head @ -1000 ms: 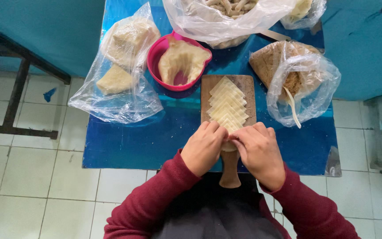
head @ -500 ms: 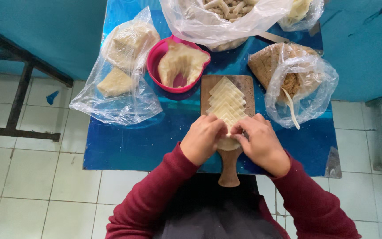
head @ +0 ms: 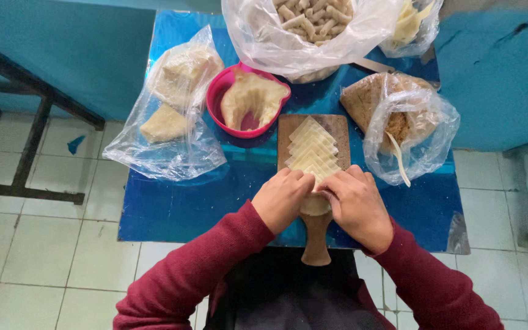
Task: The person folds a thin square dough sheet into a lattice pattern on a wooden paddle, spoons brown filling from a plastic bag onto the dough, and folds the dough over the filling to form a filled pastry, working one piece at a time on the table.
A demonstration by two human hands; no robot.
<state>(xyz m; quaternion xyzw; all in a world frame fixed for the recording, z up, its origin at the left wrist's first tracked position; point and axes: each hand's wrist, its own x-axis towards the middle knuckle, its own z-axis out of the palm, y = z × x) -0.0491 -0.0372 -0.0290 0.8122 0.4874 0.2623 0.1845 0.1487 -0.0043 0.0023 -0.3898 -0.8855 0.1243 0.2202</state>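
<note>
Hands meet over the near end of a brown wooden paddle-shaped board (head: pixel 331 131). Left hand (head: pixel 282 200) and right hand (head: pixel 357 208) are both curled, fingertips pinching the same pale dough piece (head: pixel 315 205) from either side; the fingers cover most of it, so how it is folded cannot be told. Both sleeves are dark red knit. Below the grip, toward the body, the board's rounded handle (head: pixel 316 244) sticks out past the table edge.

Just beyond the grip, on the board, lies a row of pale square dough wrappers (head: pixel 311 150), overlapped corner over corner like shingles; the nearest wrapper touches the fingertips.

Board rests on a shiny blue-covered table (head: pixel 178 208).

Beyond and left of the grip: pink plastic bowl (head: pixel 220 98) holding a tan lump of filling (head: pixel 253 98), the bowl just beside the board's far left corner. Further left: clear plastic bag (head: pixel 166 122) with pale blocks inside.

Right of the grip: clear plastic bag of brown crumbly stuff (head: pixel 398 119), a pale spoon handle (head: pixel 399 160) sticking out of it, just beside the board's right edge.

Farthest: large clear bag of pale rolled pieces (head: pixel 313 24), and at the far right corner a small bag with yellowish sheets (head: pixel 407 18).
</note>
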